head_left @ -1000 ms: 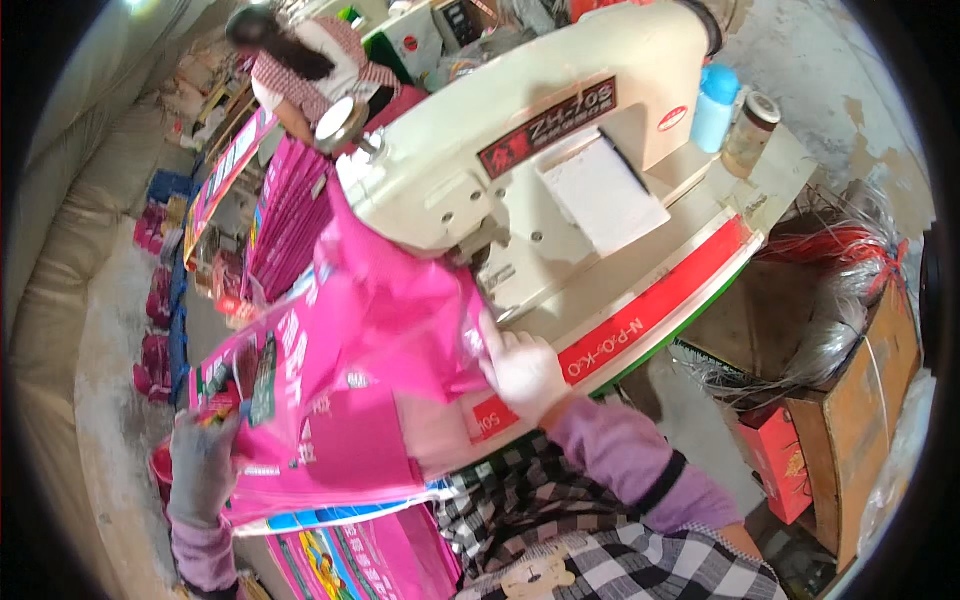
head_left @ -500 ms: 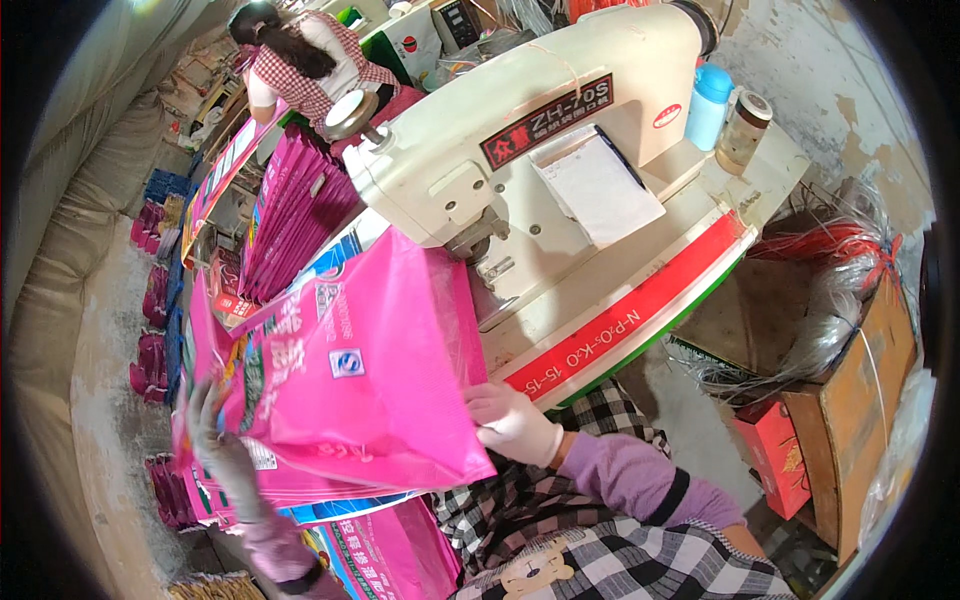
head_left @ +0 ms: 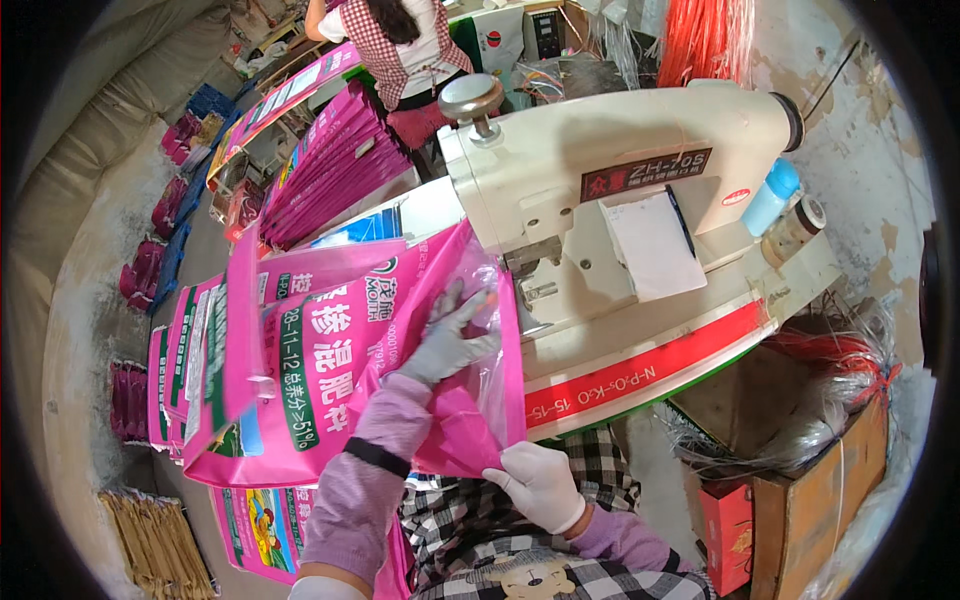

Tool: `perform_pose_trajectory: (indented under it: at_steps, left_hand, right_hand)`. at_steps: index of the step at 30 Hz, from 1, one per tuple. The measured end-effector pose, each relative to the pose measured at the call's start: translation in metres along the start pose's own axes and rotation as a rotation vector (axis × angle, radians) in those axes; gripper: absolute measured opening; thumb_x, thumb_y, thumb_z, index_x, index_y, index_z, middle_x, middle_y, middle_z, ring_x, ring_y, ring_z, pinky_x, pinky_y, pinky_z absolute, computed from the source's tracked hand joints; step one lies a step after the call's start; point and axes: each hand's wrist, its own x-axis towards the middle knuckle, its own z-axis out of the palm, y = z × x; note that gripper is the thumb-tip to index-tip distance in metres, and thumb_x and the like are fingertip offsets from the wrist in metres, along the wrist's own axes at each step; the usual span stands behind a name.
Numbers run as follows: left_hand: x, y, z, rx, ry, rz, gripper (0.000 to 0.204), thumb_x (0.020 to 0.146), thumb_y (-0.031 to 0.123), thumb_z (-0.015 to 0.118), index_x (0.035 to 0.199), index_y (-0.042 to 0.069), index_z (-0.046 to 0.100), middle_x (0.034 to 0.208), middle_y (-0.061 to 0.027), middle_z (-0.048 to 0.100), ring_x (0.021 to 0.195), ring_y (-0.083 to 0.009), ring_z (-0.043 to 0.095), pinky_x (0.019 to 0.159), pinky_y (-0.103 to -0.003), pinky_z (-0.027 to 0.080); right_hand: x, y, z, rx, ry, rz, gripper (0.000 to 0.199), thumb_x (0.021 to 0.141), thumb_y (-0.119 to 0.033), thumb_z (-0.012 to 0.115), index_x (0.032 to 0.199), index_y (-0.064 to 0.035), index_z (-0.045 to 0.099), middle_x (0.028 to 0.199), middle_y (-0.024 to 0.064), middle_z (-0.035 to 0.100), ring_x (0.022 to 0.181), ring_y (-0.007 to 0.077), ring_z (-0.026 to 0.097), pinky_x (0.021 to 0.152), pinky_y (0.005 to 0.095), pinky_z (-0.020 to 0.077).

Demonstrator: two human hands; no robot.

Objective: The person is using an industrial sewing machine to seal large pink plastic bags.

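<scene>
A large pink woven bag (head_left: 262, 440) with printed panels lies in front of a cream sewing machine (head_left: 530, 170), its side edge close to the needle area. Clear plastic lining (head_left: 487, 365) shows at the bag's gaping edge. My left hand (head_left: 448, 348), in a grey glove, reaches over the bag and rests on this lining with its fingers spread. At the bag's near corner, my right hand (head_left: 540, 490), in a white glove, has its fingers closed on the pink edge. A folded flap (head_left: 240, 330) stands up on the bag's left side.
Pink bags (head_left: 335, 165) stand in a row behind. A notepad (head_left: 655, 245) with a pen leans on the machine, near a blue bottle (head_left: 770, 198) and a jar (head_left: 793, 232). A wooden box (head_left: 815, 490) stands at right. Another person (head_left: 405, 50) works at the back.
My left hand has moved right from the bag's left side onto the clear lining. The bag's edge has opened beside the machine. My right hand still grips the near corner. The view has shifted.
</scene>
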Motion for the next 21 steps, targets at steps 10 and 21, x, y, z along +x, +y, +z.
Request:
perform_pose_trajectory:
  at_steps: [10,21]
  left_hand:
    - [-0.146,0.09,-0.071,0.123,0.19,0.335,0.034,0.074,0.008,0.073,0.108,0.006,0.069,0.139,-0.0182,0.046,0.12,-0.0404,0.052,0.096,-0.051,0.046]
    - [-0.304,-0.307,-0.245,0.397,1.027,-0.916,0.064,0.094,0.05,0.057,0.115,-0.01,0.061,0.102,-0.028,0.068,0.09,-0.0447,0.065,0.076,-0.049,0.05]
  right_hand:
    - [-0.018,0.078,-0.025,0.058,-0.063,0.225,0.015,0.082,-0.016,0.068,0.09,-0.0034,0.071,0.082,0.0145,0.066,0.077,0.0307,0.066,0.068,0.0366,0.0515]
    - [0.062,0.069,0.055,-0.178,0.13,-0.139,0.023,0.088,-0.027,0.065,0.076,-0.0078,0.062,0.071,0.0125,0.059,0.077,0.0313,0.062,0.064,0.0423,0.0512]
